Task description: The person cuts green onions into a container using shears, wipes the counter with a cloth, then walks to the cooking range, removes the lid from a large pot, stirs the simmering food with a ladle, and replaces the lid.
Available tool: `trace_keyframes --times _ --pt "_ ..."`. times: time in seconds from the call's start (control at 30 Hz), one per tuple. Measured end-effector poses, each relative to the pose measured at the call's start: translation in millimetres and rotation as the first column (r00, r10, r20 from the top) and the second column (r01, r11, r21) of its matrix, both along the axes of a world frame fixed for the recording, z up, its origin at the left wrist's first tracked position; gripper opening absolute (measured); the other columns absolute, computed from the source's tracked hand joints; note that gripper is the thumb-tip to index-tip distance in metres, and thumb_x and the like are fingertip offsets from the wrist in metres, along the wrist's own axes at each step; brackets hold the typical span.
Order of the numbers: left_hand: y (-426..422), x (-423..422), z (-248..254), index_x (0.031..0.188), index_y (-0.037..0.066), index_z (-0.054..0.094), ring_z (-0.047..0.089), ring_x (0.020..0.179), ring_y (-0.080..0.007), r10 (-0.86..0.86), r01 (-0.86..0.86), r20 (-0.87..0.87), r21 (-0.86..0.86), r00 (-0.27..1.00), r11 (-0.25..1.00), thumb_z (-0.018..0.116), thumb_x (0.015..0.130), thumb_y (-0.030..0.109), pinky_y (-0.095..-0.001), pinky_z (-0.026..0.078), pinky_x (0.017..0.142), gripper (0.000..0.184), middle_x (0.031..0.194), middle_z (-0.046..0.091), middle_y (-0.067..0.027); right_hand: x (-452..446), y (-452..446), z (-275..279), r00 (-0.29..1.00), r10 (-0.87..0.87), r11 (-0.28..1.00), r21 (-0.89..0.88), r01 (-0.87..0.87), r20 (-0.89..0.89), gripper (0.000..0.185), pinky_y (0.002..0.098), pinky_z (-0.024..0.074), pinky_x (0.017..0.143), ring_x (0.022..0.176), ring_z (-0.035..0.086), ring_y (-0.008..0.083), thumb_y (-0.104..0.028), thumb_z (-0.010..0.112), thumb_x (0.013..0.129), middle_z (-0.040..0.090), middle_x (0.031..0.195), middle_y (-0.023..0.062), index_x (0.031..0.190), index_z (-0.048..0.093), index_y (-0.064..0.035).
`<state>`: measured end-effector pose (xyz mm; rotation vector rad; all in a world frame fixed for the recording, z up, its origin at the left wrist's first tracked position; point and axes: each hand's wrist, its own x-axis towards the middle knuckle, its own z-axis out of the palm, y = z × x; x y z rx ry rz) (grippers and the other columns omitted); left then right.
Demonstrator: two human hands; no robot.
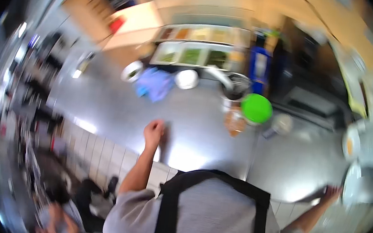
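Note:
My left hand [153,133] is over the steel counter [194,131], near its front edge. Its fingers are curled in, and nothing shows in them. My right hand [333,191] is far to the right, beside the rim of a white plate [363,189]. Blur hides its fingers, and I cannot tell whether it touches the plate. Beyond my left hand lies a crumpled blue cloth [154,83], between a white bowl with dark contents [132,71] and a white tub [186,79]. A round green lid [256,108] sits right of centre, with a brown-filled clear bag [234,123] beside it.
Food trays [192,55] line the counter's back. A blue carton [259,69] stands beside them, left of a dark appliance [308,100]. A metal container [236,86] holds a white handle. More white dishes [366,140] stand right. Another person [60,214] is at lower left.

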<state>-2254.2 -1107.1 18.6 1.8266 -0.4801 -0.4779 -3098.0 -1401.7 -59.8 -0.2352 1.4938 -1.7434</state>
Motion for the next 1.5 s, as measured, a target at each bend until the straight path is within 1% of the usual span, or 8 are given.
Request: trace_keyframes --times 0.1,0.23,0.43,0.67,0.97,1.17,1.37,1.5 --pt "15.5 67.6 25.7 0.088 0.004 0.065 0.055 0.058 -0.0174 0.081 -0.178 0.394 0.216 0.915 0.96 0.062 0.084 0.018 -0.0305 0.043 0.056 0.015 0.064 0.058 -0.0093 32.4 11.1 5.3 0.999 0.022 0.999 0.05 -0.02 -0.048 0.046 0.0394 0.0493 0.084 0.099 0.054 0.0316 -0.029 0.056 0.087 0.051 0.114 0.0152 0.123 0.047 -0.0012" --pt "-6.0 164.6 60.5 0.084 0.005 0.068 0.061 0.078 -0.0283 0.266 -0.288 0.684 -0.085 0.68 0.954 0.062 0.079 0.018 -0.0356 0.048 0.07 0.015 0.081 0.064 -0.0148 98.2 60.6 14.3 0.965 0.124 0.992 0.057 -0.114 -0.232 0.033 0.0302 0.0476 0.065 0.069 0.047 0.0171 -0.025 0.057 0.086 0.051 0.089 0.0081 0.11 0.056 -0.001" --pt "-86.2 299.7 78.0 0.092 0.009 0.07 0.064 0.081 -0.0286 -0.031 -0.024 0.58 0.087 0.814 0.996 0.061 0.078 0.014 -0.0356 0.05 0.073 0.017 0.087 0.067 -0.0123 277.3 169.3 61.9 0.899 0.142 0.989 0.095 -0.112 -0.415 0.024 0.0248 0.0392 0.053 0.056 0.042 0.0114 -0.025 0.06 0.083 0.049 0.078 0.0032 0.098 0.059 -0.0056" --pt "-166.8 370.8 56.4 0.095 0.008 0.066 0.059 0.089 -0.0298 -0.496 0.302 0.713 0.394 0.496 0.868 0.063 0.074 0.008 -0.0373 0.048 0.079 0.021 0.096 0.06 -0.0134 430.8 249.2 89.4 0.707 0.332 0.942 0.26 -0.214 -0.624 0.017 0.021 0.0362 0.047 0.051 0.043 0.0079 -0.023 0.055 0.088 0.049 0.066 0.0001 0.092 0.059 -0.0065" --pt "-143.1 448.4 65.6 0.092 0.009 0.067 0.062 0.081 -0.0308 -0.362 0.284 0.556 0.224 0.749 0.932 0.065 0.072 0.016 -0.0383 0.05 0.076 0.021 0.088 0.063 -0.0141 488.4 272.0 120.8 0.469 0.433 0.897 0.315 -0.311 -0.77 0.016 0.0198 0.0382 0.045 0.052 0.044 0.0061 -0.019 0.052 0.091 0.051 0.067 0.0011 0.092 0.059 -0.0033" --pt "-125.6 462.3 21.3 0.093 0.008 0.068 0.062 0.082 -0.0313 -0.305 0.061 0.747 0.335 0.59 0.94 0.066 0.073 0.02 -0.0398 0.049 0.076 0.023 0.089 0.062 -0.0151 521.2 273.2 115.6 0.356 0.534 0.83 0.396 -0.392 -0.767 0.015 0.0207 0.039 0.044 0.053 0.048 0.0068 -0.016 0.051 0.091 0.052 0.067 0.0023 0.091 0.059 -0.0024" --pt "-171.7 419.4 44.0 0.088 0.008 0.069 0.063 0.081 -0.0345 -0.483 0.327 0.468 0.377 0.741 0.867 0.066 0.073 0.023 -0.0414 0.049 0.076 0.022 0.083 0.064 -0.0196 559.4 279.9 131.3 0.331 0.532 0.831 0.405 -0.382 -0.78 0.019 0.0236 0.0394 0.047 0.053 0.046 0.008 -0.018 0.055 0.089 0.052 0.062 0.0031 0.085 0.058 0.0003" --pt "-192.0 436.1 12.9 0.08 0.002 0.067 0.062 0.075 -0.0363 -0.551 0.227 0.644 0.518 0.531 0.824 0.06 0.068 0.016 -0.0447 0.049 0.07 0.02 0.079 0.063 -0.0224 562.3 283.0 142.5 0.317 0.564 0.821 0.477 -0.314 -0.762 0.021 0.0242 0.0393 0.049 0.055 0.049 0.0095 -0.02 0.056 0.087 0.054 0.062 0.0041 0.082 0.058 0.0002"
